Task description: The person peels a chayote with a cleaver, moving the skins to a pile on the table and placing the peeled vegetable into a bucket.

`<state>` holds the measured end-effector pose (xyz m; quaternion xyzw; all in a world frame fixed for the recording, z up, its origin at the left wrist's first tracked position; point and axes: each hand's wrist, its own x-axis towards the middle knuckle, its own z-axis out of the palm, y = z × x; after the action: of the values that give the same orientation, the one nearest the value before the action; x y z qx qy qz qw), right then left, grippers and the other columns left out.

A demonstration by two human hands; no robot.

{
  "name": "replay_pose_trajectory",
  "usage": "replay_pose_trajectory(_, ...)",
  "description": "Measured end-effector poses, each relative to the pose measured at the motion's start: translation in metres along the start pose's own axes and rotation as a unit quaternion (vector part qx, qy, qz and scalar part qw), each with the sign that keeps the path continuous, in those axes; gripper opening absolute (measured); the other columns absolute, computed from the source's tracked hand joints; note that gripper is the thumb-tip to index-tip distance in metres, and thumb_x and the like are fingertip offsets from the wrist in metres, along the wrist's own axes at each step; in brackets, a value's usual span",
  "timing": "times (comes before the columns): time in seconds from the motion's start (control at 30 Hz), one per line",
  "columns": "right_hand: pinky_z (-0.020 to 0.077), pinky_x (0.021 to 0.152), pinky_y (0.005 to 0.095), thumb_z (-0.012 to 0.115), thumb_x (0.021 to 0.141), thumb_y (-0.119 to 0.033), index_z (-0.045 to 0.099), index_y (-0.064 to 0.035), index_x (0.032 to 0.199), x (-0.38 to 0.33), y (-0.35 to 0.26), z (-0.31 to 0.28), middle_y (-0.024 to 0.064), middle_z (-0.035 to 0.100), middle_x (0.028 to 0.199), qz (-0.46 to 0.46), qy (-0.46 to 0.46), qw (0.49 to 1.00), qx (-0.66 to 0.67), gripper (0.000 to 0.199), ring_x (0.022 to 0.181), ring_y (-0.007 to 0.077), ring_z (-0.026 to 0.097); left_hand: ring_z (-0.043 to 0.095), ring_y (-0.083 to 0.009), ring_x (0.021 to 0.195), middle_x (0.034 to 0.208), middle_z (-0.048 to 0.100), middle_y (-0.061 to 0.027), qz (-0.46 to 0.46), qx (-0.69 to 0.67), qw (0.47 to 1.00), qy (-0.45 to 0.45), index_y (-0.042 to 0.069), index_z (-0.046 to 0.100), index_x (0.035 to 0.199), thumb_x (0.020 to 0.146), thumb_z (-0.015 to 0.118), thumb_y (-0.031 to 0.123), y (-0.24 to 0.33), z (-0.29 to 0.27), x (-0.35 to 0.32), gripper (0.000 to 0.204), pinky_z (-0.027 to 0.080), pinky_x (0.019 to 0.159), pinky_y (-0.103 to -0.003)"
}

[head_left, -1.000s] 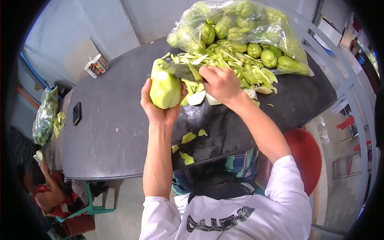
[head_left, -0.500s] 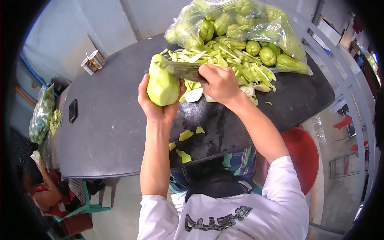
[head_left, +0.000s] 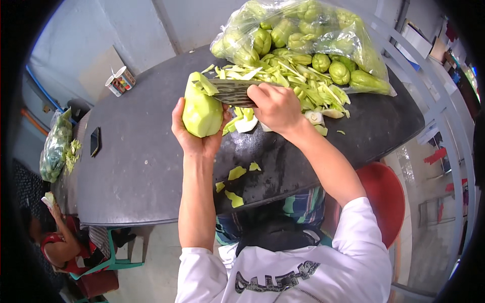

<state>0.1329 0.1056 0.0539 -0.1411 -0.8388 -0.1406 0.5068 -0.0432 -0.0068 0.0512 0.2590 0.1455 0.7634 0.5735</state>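
My left hand [head_left: 198, 139] is closed round the lower end of a pale green chayote [head_left: 199, 114], holding it upright over the dark table. Most of its skin is off, leaving flat, moist faces. In my right hand [head_left: 277, 107] is a knife [head_left: 230, 93] with a broad, dark-patterned blade, pointing left; its handle is hidden in the fist. The blade's tip end meets the chayote's upper right side, where a strip of peel [head_left: 207, 85] curls away. Just beyond both hands lies a heap of green peelings [head_left: 288, 70].
A clear plastic bag [head_left: 303, 30] full of whole chayotes fills the table's far right. Two paper cups [head_left: 120, 81] and a phone [head_left: 95, 141] sit at left. Peel scraps [head_left: 236, 172] lie near me. A red stool [head_left: 381, 197] stands at right; a seated person [head_left: 63, 242] works at lower left.
The knife blade has turned flatter to view, and a curl of peel now stands out at the chayote's upper right. Both hands keep their grip.
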Motion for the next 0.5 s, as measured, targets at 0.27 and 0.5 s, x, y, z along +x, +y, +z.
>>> replay_pose_trajectory(0.27,0.0545,0.054,0.0428,0.057,0.087,-0.006,0.055,-0.0076,0.095,0.008,0.022,0.006,0.0177,0.069,0.074,0.157,-0.144,0.977,0.000,0.008,0.068,0.0332,0.072,0.060,-0.0302,0.096,0.121,0.058,-0.0235,-0.027,0.048,0.998,-0.007,0.001,0.053,0.135,0.089,0.056,0.053,-0.011,0.013,0.003,0.069,0.055,0.081,-0.039)
replay_pose_trajectory(0.5,0.0547,0.054,0.0416,0.062,0.080,-0.004,0.054,-0.0085,0.092,-0.006,0.007,-0.003,0.0114,0.067,0.072,0.102,-0.048,0.992,0.053,0.015,0.064,0.0309,0.070,0.056,-0.0320,0.106,0.119,0.059,-0.0202,0.064,-0.108,0.981,0.149,0.001,0.057,0.128,0.096,0.054,0.046,-0.017,0.021,0.006,0.055,0.053,0.091,-0.045)
